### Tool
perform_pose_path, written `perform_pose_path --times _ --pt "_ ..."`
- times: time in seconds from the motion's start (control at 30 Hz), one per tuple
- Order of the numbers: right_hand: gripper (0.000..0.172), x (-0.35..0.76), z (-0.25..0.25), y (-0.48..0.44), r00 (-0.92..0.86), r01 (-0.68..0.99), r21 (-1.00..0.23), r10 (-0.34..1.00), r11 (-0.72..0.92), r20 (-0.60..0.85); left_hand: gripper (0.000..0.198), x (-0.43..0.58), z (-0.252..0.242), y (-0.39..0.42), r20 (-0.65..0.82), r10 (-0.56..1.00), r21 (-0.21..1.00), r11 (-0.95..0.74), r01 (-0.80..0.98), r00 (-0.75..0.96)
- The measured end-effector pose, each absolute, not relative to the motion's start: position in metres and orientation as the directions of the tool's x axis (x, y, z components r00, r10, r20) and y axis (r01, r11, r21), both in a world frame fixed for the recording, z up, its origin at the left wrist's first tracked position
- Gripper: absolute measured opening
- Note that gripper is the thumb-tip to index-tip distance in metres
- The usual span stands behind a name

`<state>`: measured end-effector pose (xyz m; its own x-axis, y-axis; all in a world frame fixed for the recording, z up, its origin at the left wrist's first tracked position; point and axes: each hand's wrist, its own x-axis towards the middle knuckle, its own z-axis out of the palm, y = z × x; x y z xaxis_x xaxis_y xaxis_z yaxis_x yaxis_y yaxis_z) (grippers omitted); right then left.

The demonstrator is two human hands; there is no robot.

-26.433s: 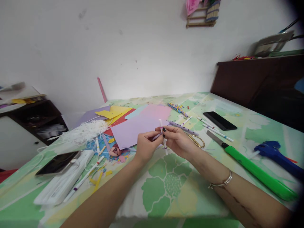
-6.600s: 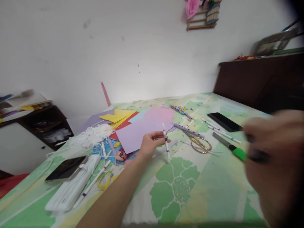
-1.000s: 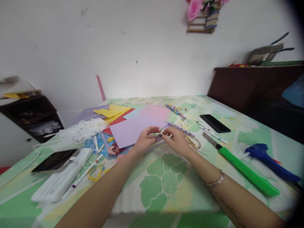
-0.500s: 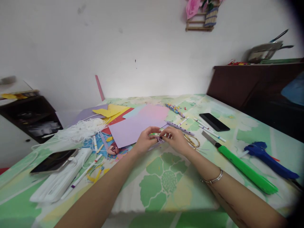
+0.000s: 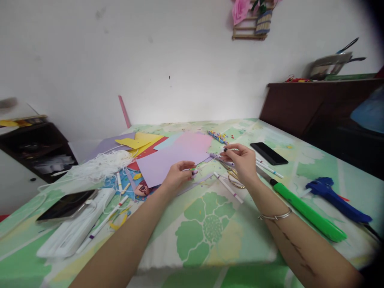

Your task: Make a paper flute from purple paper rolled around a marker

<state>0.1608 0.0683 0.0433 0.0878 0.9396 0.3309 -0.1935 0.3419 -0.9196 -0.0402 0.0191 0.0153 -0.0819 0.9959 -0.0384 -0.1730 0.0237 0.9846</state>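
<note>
My left hand (image 5: 178,176) is closed, its thumb and fingers pinching a small curled purple paper strip (image 5: 194,173). My right hand (image 5: 242,162) hovers above gold-handled scissors (image 5: 235,178), thumb and forefinger pressed together; what lies between the fingertips is too small to make out. Just behind those fingers lies a purple dotted tube (image 5: 214,155), partly hidden by them. Between my hands, a white pen with a purple band (image 5: 228,187) rests on the cloth near a thin purple strip (image 5: 199,182). A large lilac paper sheet (image 5: 162,164) spreads beyond my left hand.
Left are tangled white cord (image 5: 100,166), a phone (image 5: 67,205) and a white power strip (image 5: 75,228). Right lie a black phone (image 5: 269,153), a green-handled knife (image 5: 309,211) and a blue glue gun (image 5: 339,200). A decorated blue tube (image 5: 216,137) sits at the back.
My hands have separated. The right has moved up and to the right, away from the left, which keeps the small purple curl. The white pen between them has come into view.
</note>
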Motion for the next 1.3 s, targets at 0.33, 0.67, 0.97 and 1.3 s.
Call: perform_pose_path --times 0.33,0.67,0.97,1.3 --pt "0.01 0.182 0.053 0.084 0.306 -0.496 -0.759 0.903 0.422 0.302 0.042 -0.043 0.022 0.018 -0.069 0.995 0.962 0.05 -0.267 -0.065" --pt "0.015 0.206 0.057 0.097 0.518 -0.446 -0.662 0.777 0.602 0.357 0.041 -0.053 0.022 0.024 -0.059 0.975 0.96 -0.003 -0.281 -0.212" --pt "0.017 0.198 0.06 0.086 0.294 -0.417 -0.735 0.845 0.534 0.447 0.032 -0.064 0.019 0.031 0.074 0.908 0.978 -0.147 -0.149 -0.413" --pt "0.04 0.137 0.039 0.037 -0.498 -0.22 -0.928 0.784 0.299 0.371 0.032 -0.028 0.034 0.007 0.26 0.964 0.965 -0.262 0.032 0.052"
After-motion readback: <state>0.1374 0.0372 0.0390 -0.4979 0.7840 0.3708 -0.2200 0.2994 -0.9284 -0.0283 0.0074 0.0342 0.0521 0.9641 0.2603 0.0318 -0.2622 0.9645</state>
